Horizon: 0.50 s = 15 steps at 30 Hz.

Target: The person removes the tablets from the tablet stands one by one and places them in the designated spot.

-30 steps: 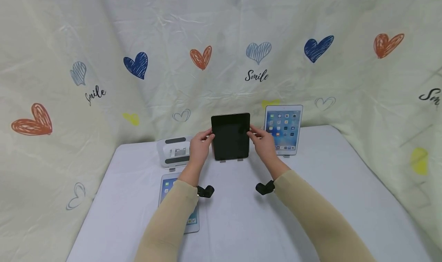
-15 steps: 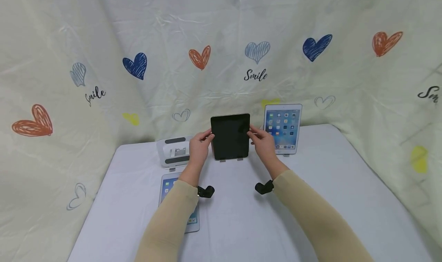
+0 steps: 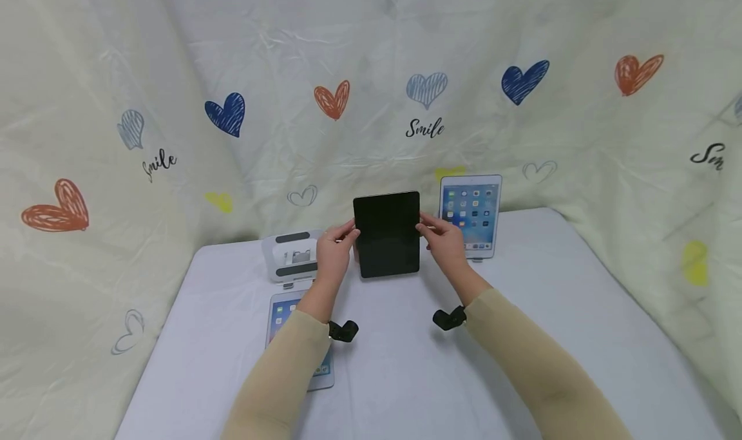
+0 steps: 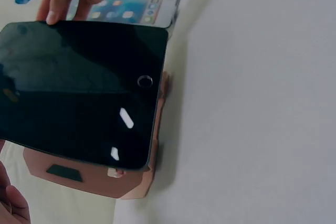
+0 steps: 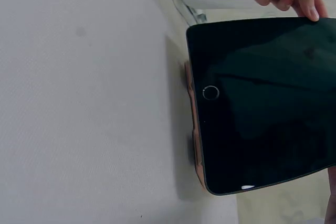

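A black tablet [image 3: 387,237] with a dark screen stands upright between both hands at the back of the table. The left hand [image 3: 333,253] pinches its left edge, the right hand [image 3: 445,241] its right edge, thumbs on the front. In the right wrist view, a round home button [image 5: 210,93] shows at the tablet's lower end. Behind the tablet is a rose-coloured stand [image 4: 79,174], mostly hidden by it. To the right, a white tablet [image 3: 471,214] with a lit screen of app icons leans on its own stand, partly behind the right hand.
Left of the left hand stands a white stand [image 3: 292,258] with dark pads. A second white tablet [image 3: 321,382] lies in front of it, half covered by the left forearm. A curtain [image 3: 371,34] with printed hearts hangs behind the white-covered table [image 3: 394,375].
The black tablet has come slightly down and toward me, off the stand's front lips, which showed below it before. Both hands keep hold of its edges. The head view has shifted a little.
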Each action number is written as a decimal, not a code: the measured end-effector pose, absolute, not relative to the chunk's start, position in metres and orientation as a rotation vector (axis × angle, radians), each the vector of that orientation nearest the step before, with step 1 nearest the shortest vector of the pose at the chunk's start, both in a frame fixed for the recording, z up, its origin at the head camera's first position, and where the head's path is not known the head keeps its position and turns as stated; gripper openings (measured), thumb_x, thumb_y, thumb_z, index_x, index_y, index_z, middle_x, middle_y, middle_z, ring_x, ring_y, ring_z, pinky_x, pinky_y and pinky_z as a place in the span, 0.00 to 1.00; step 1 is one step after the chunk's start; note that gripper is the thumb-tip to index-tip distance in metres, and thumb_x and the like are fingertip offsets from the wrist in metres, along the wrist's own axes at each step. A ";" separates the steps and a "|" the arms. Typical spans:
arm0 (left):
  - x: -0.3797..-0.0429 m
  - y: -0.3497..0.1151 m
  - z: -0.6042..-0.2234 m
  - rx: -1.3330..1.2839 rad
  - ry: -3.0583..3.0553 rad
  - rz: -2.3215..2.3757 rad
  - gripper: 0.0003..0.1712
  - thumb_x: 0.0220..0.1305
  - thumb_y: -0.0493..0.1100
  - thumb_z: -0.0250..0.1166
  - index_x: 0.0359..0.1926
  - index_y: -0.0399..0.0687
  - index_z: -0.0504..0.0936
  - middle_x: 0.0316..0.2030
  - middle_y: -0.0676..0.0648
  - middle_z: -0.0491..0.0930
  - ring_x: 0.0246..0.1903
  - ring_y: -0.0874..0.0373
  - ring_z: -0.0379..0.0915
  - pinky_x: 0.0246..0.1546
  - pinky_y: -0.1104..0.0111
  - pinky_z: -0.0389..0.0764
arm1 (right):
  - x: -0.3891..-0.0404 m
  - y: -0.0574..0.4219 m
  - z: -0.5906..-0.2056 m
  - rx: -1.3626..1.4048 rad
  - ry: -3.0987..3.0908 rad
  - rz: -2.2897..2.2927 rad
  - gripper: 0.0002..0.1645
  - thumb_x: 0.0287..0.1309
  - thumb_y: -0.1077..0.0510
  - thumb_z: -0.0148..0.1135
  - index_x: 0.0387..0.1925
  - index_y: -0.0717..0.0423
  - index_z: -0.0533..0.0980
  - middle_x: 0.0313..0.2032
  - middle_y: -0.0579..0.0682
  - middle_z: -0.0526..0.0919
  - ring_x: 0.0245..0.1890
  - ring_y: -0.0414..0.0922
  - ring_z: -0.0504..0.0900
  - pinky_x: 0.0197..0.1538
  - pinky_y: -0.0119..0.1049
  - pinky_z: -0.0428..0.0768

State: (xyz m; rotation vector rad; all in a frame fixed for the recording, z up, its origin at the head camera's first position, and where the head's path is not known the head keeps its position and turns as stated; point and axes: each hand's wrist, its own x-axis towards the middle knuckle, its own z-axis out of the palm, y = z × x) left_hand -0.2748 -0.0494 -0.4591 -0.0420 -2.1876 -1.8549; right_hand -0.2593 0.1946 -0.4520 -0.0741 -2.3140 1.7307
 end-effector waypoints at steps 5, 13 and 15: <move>-0.267 -0.052 -0.463 -0.047 -2.196 -1.887 0.17 0.61 0.44 0.72 0.51 0.50 0.87 0.43 0.48 0.87 0.42 0.58 0.76 0.39 0.74 0.77 | -0.255 0.198 -0.452 -0.055 -2.364 1.738 0.23 0.65 0.51 0.65 0.61 0.46 0.78 0.51 0.54 0.83 0.32 0.42 0.77 0.28 0.30 0.75; -0.257 -0.059 -0.464 -0.050 -2.246 -1.912 0.18 0.62 0.46 0.71 0.53 0.51 0.87 0.45 0.48 0.86 0.45 0.58 0.78 0.41 0.72 0.79 | -0.247 0.195 -0.446 -0.106 -2.435 1.772 0.23 0.65 0.52 0.65 0.61 0.46 0.79 0.49 0.53 0.82 0.21 0.43 0.71 0.25 0.31 0.72; -0.254 -0.060 -0.463 -0.035 -2.260 -1.919 0.18 0.61 0.46 0.72 0.53 0.52 0.86 0.45 0.49 0.86 0.45 0.58 0.79 0.43 0.69 0.80 | -0.245 0.195 -0.445 -0.129 -2.464 1.780 0.23 0.65 0.51 0.65 0.61 0.45 0.78 0.48 0.52 0.82 0.21 0.42 0.70 0.25 0.31 0.71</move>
